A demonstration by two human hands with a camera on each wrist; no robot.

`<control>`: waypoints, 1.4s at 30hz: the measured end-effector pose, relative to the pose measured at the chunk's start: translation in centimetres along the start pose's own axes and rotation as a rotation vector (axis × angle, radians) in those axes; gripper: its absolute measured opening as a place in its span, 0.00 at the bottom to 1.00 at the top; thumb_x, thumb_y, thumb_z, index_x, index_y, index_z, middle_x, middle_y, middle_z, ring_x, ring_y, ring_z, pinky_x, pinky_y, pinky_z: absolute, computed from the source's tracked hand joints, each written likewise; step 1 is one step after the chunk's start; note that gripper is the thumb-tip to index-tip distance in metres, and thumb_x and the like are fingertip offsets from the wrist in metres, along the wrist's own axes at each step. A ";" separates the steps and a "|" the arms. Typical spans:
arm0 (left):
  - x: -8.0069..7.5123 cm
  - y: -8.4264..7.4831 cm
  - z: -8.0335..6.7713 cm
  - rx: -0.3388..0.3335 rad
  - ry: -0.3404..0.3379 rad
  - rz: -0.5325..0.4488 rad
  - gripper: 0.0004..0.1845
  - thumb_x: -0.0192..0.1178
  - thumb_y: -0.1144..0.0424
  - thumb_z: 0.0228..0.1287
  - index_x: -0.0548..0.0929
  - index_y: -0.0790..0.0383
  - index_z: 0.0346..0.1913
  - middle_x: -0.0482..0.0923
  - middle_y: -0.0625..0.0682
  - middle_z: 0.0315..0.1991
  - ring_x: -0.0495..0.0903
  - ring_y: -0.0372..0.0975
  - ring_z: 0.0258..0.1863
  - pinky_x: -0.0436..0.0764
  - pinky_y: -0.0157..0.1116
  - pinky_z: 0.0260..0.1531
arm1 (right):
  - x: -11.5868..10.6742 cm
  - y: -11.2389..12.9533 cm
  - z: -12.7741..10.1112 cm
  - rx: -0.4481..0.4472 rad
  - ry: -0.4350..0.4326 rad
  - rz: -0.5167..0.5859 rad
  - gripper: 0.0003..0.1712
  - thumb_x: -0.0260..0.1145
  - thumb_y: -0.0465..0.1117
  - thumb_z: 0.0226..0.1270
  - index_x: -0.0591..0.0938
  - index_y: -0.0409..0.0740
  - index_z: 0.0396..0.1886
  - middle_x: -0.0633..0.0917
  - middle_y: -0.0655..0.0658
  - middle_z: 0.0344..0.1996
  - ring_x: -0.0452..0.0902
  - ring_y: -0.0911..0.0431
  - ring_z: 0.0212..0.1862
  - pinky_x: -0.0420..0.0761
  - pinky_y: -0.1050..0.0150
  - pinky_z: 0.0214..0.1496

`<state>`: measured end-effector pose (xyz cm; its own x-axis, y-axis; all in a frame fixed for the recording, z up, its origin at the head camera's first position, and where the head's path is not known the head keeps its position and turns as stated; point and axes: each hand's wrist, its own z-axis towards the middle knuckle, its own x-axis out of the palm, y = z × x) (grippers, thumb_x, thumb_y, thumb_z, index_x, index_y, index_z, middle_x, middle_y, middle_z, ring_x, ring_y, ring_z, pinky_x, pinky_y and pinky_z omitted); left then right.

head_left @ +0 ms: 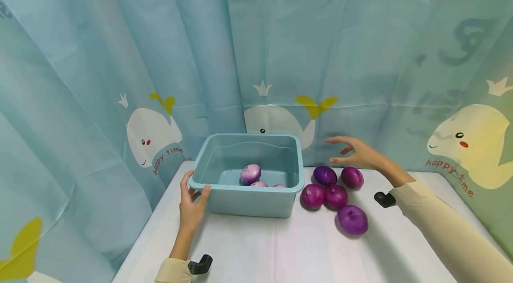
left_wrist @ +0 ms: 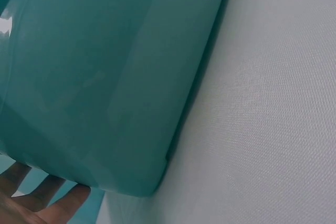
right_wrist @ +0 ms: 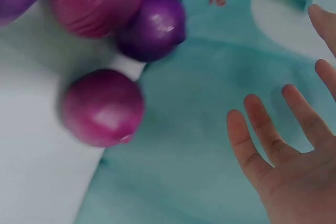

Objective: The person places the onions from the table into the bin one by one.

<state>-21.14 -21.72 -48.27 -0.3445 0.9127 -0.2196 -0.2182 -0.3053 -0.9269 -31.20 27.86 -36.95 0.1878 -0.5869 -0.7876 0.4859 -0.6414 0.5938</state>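
Observation:
My left hand (head_left: 193, 205) holds the near left corner of a blue-green plastic bin (head_left: 250, 202), thumb on the front wall and fingers along the left side. In the left wrist view its fingertips (left_wrist: 73, 199) touch the wall of the bin (left_wrist: 105, 77). Inside lie a pale purple onion (head_left: 250, 174) and the tops of two more, mostly hidden by the front rim. Nothing is in my right hand (head_left: 356, 153), raised with fingers spread above a purple onion (head_left: 325, 176) and a red onion (head_left: 352, 178) right of the bin.
More red onions stand close by: one beside the bin (head_left: 312, 196), one touching it (head_left: 336, 196), and a larger one nearer me (head_left: 352, 220). A printed curtain (head_left: 288, 51) hangs behind the white table (head_left: 248, 247) and along its left side.

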 end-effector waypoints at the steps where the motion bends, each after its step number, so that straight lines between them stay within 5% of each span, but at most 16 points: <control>1: 0.0 0.1 0.0 -0.001 0.002 -0.003 0.38 0.62 0.56 0.74 0.54 0.42 0.79 0.60 0.63 0.76 0.72 0.63 0.65 0.75 0.61 0.55 | 0.0 -0.5 -0.4 -0.002 -0.007 0.003 0.38 0.75 0.46 0.66 0.74 0.41 0.72 0.74 0.33 0.69 0.83 0.35 0.53 0.80 0.39 0.52; 13: 0.8 0.3 -0.4 0.009 0.008 -0.008 0.38 0.62 0.58 0.73 0.55 0.43 0.79 0.61 0.62 0.76 0.73 0.62 0.65 0.76 0.59 0.54 | 1.0 -6.4 -4.6 0.060 -0.009 -0.055 0.29 0.75 0.42 0.66 0.79 0.35 0.63 0.78 0.26 0.61 0.84 0.33 0.48 0.83 0.43 0.48; 22: 1.3 0.3 -0.5 0.023 0.016 -0.004 0.37 0.62 0.60 0.74 0.55 0.45 0.79 0.61 0.62 0.75 0.73 0.61 0.65 0.79 0.53 0.53 | 2.6 -10.4 -6.6 0.083 -0.006 -0.065 0.27 0.76 0.37 0.63 0.79 0.32 0.58 0.82 0.25 0.53 0.78 0.28 0.56 0.84 0.45 0.47; 34: 0.9 0.0 -0.1 0.021 0.016 0.001 0.38 0.61 0.58 0.74 0.54 0.43 0.79 0.62 0.63 0.76 0.72 0.61 0.66 0.76 0.58 0.54 | 3.8 -10.4 -6.4 0.265 -0.020 0.182 0.27 0.72 0.38 0.69 0.73 0.33 0.61 0.75 0.18 0.58 0.72 0.24 0.61 0.83 0.53 0.34; 42: -0.1 0.1 0.4 0.022 0.004 0.019 0.38 0.61 0.58 0.74 0.54 0.43 0.80 0.63 0.59 0.75 0.72 0.58 0.66 0.75 0.34 0.49 | 4.4 -9.8 -5.2 0.311 -0.041 0.204 0.25 0.71 0.39 0.70 0.73 0.34 0.60 0.73 0.16 0.59 0.72 0.26 0.60 0.82 0.53 0.33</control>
<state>-21.49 -21.91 -48.21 -0.3454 0.9078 -0.2380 -0.2318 -0.3282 -0.9157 -30.67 34.14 -47.14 0.2165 -0.7336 -0.6441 0.1583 -0.6247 0.7647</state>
